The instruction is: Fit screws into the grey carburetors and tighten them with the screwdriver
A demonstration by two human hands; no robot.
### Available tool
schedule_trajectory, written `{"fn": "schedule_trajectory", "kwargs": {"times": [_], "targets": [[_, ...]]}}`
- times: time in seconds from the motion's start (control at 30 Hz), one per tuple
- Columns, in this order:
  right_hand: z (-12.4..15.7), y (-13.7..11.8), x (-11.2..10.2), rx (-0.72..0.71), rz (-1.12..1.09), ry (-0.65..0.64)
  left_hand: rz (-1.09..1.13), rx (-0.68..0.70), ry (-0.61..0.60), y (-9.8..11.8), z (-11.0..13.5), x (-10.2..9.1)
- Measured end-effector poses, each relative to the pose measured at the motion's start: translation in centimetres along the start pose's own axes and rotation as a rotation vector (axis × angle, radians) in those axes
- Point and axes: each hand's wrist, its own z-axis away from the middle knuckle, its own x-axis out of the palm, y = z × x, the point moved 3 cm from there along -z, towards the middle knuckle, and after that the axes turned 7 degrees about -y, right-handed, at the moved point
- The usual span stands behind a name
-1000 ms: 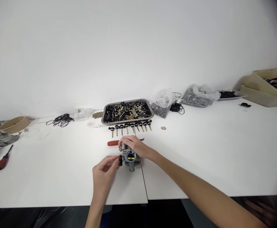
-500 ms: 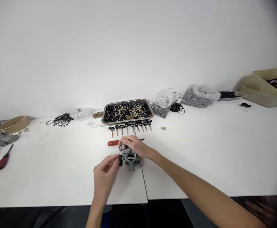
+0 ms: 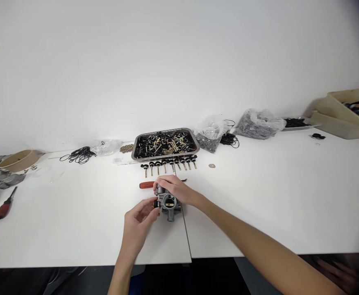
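A grey metal carburetor (image 3: 170, 205) stands on the white table, its round bore facing me. My right hand (image 3: 173, 188) is wrapped over its top and holds it. On its left side sits a black knob (image 3: 156, 203), pinched between the thumb and fingers of my left hand (image 3: 141, 215). Just behind the carburetor lies a red-handled screwdriver (image 3: 146, 185), partly hidden by my right hand. Farther back, several brass-stemmed black knob screws (image 3: 157, 167) lie in a row before a metal tray (image 3: 135, 158) heaped with more of them.
At the left lie another red-handled screwdriver (image 3: 3, 209), a beige bowl (image 3: 20, 160) and grey metal castings (image 3: 1, 180). Along the wall are black rings (image 3: 80, 155), plastic bags of small parts (image 3: 210, 135) and beige bins (image 3: 336, 121). A flat washer (image 3: 212, 166) lies right of the row.
My left hand has shifted slightly right, and the black knob now sits closer against the carburetor's side. My right hand and the carburetor have stayed in place.
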Motion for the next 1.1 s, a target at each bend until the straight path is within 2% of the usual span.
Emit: {"fn": "schedule_trajectory", "kwargs": {"times": [0.23, 0.4, 0.57, 0.67, 0.83, 1.1], "targets": [[0.1, -0.4, 0.0, -0.001, 0.024, -0.007, -0.034, 0.026, -0.038, -0.3, -0.4, -1.0], [0.1, -0.6, 0.0, -0.007, 0.051, -0.003, -0.081, 0.154, 0.007, -0.1, -0.6, -1.5], [0.1, -0.5, 0.0, 0.015, 0.057, -0.008, -0.033, 0.064, -0.025, 0.0, -0.1, -1.1], [0.1, -0.4, -0.1, 0.011, 0.063, -0.003, 0.005, 0.074, -0.05, 0.4, 0.3, -1.0], [0.0, -0.3, -0.1, -0.011, 0.075, -0.003, 0.072, 0.137, -0.019, 0.6, 0.2, -0.8], [0.1, -0.5, -0.1, -0.009, 0.058, 0.006, 0.102, 0.035, 0.005, 0.1, 0.0, 0.0]]}}
